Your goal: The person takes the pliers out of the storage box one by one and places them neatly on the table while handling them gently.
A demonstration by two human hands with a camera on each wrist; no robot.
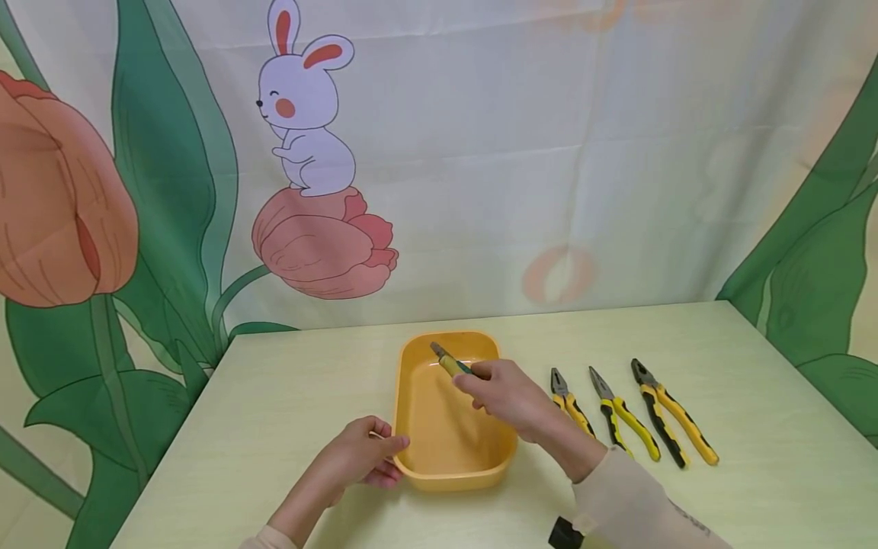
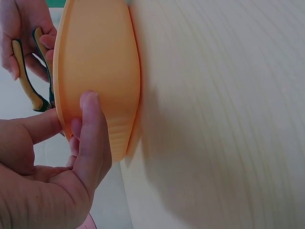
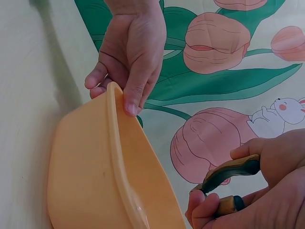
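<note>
A yellow-orange plastic tray [image 1: 432,427] stands on the table, long side running away from me. My left hand [image 1: 360,454] pinches its near left rim, thumb inside and fingers outside against the wall. Over the tray, my right hand [image 1: 504,393] grips a pair of pliers [image 1: 449,364] with yellow and dark green handles. Their metal jaws point away and to the left, above the tray's far part. In the right wrist view the handles [image 3: 231,169] stand apart within the fingers. Nothing lies in the visible part of the tray.
Three more pliers lie in a row right of the tray: a small pair [image 1: 569,400] partly behind my right forearm, long-nosed pliers [image 1: 620,415], and a larger pair [image 1: 672,412]. A black object [image 1: 565,534] shows by the right sleeve. A printed curtain [image 1: 480,191] hangs behind the table.
</note>
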